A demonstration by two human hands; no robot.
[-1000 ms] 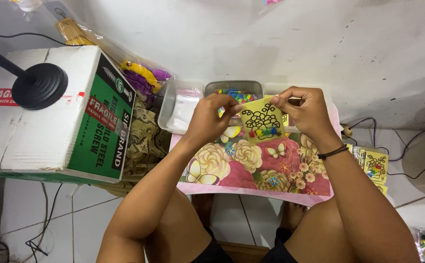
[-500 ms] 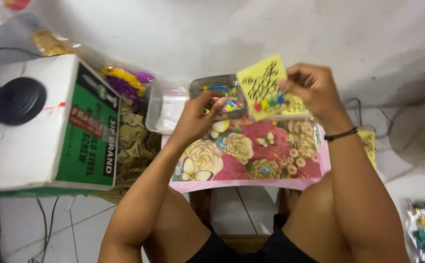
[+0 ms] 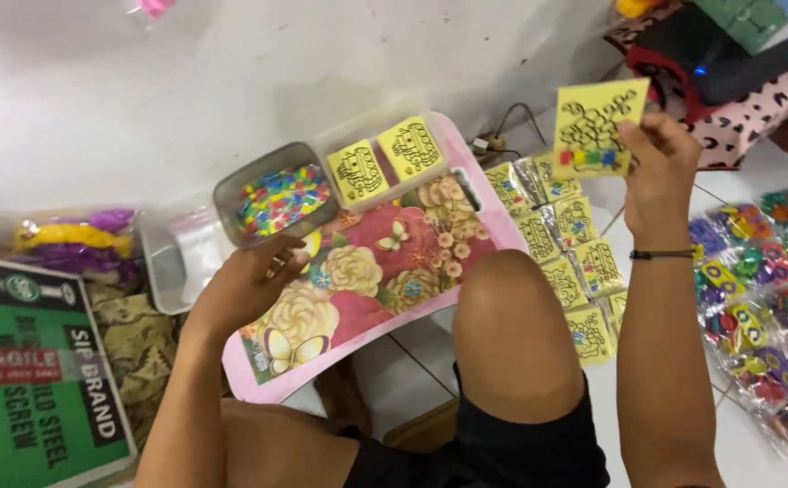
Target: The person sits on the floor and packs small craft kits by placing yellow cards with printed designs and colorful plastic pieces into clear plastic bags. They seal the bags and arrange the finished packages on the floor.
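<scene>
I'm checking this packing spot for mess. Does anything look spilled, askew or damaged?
Nothing looks spilled or damaged. The beads stay inside the grey tray, and the finished yellow packets lie loosely overlapped on the floor. The flowered board sits tilted across the lap. The right hand holds one yellow card up.

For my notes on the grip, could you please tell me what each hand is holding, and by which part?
The right hand pinches a yellow printed card by its lower right corner. The left hand holds nothing; it rests on the pink floral board.
</scene>
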